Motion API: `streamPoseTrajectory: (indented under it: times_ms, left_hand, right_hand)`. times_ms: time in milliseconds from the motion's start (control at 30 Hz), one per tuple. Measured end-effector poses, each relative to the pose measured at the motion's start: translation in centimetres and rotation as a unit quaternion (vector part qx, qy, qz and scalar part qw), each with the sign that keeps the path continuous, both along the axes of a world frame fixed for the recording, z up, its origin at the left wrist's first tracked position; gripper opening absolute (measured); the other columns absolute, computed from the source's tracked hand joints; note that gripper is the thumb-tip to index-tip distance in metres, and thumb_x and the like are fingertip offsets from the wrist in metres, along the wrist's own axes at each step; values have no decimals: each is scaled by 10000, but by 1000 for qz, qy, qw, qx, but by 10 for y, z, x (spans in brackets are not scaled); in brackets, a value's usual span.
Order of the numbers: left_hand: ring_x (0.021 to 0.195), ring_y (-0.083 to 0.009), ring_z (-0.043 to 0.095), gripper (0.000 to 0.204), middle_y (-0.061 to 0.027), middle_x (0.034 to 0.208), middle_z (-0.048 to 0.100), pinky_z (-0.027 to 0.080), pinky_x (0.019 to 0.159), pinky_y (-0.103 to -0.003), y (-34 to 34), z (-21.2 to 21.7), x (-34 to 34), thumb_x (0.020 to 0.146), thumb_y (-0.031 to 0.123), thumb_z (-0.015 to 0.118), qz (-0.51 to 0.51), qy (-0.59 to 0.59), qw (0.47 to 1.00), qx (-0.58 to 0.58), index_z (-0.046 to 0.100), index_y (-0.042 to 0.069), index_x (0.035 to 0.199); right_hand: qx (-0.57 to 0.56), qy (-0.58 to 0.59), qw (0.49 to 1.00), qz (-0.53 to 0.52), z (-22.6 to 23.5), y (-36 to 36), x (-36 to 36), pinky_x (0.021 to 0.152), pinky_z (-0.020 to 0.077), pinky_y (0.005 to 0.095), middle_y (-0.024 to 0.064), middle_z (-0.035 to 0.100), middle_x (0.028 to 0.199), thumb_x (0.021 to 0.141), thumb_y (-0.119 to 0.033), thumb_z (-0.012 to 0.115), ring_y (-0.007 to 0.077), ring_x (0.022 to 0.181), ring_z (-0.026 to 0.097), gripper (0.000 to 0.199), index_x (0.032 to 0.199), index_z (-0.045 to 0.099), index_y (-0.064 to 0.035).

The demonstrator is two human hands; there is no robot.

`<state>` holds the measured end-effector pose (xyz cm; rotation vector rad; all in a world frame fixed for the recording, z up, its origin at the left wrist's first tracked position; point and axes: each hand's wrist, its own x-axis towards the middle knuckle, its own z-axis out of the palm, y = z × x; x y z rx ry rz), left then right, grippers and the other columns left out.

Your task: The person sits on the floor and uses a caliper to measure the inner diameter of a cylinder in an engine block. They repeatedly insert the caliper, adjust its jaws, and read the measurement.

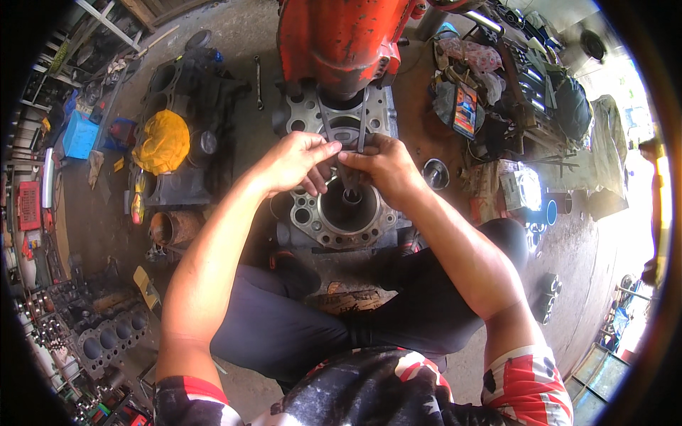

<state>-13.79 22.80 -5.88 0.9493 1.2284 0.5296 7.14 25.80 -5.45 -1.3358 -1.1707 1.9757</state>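
Observation:
In front of me stands a grey metal engine block with large round cylinder bores. Above its nearer bore, my left hand and my right hand meet with thumbs almost touching. The fingers of my right hand are closed on a dark, narrow metal piece that points down toward the bore. My left hand is pinched beside it; what lies in its fingers is too small to make out. Two flat metal bars reach toward my hands from under a red machine head.
Left of the block, a yellow cloth lies on another dark engine block, with a rusty cylinder nearer me. A wrench lies on the floor. To the right are a metal cup-shaped part and a cluttered bench.

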Motion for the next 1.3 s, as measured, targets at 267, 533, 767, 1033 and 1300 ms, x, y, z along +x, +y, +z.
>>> streamPoseTrajectory:
  times_ms: [267,533,767,1033,1300]
  left_hand:
    - [627,-207,704,444,-135,838,639,582,520,-297,-2,-2,-2,1036,393,588,4,-8,1000,-11,613,-50,1044]
    - [629,-206,705,444,-140,846,643,578,514,-295,1,0,-2,1036,395,588,-4,-6,1000,-7,616,-47,1030]
    - [632,-202,703,440,-138,847,643,579,518,-295,-1,-1,0,1035,391,590,3,-1,1000,5,612,-49,1042]
    - [632,-203,704,445,-135,838,641,575,514,-294,-3,-5,1,1029,397,600,8,-6,1000,4,609,-48,1053]
    - [624,-198,700,436,-125,820,640,570,512,-290,-1,-6,2,1029,396,601,9,-3,1000,4,610,-39,1052]
  right_hand:
    - [-18,14,999,-22,-4,-5,-2,655,570,263,123,715,968,868,-62,783,160,814,705,329,1093,592,84]
    - [-14,26,999,-23,-7,-2,-2,608,528,274,159,721,944,852,-78,808,153,758,675,464,1170,555,145]
    - [-3,22,1000,-16,-7,0,0,597,516,273,141,724,920,852,-78,807,141,734,665,408,1123,571,117]
    - [-11,30,999,-16,-6,-2,0,612,524,273,156,724,942,853,-79,805,142,751,667,438,1151,560,126]
    - [-10,13,1000,-14,-4,-1,0,665,566,281,136,717,960,869,-76,785,166,796,690,336,1094,596,88]
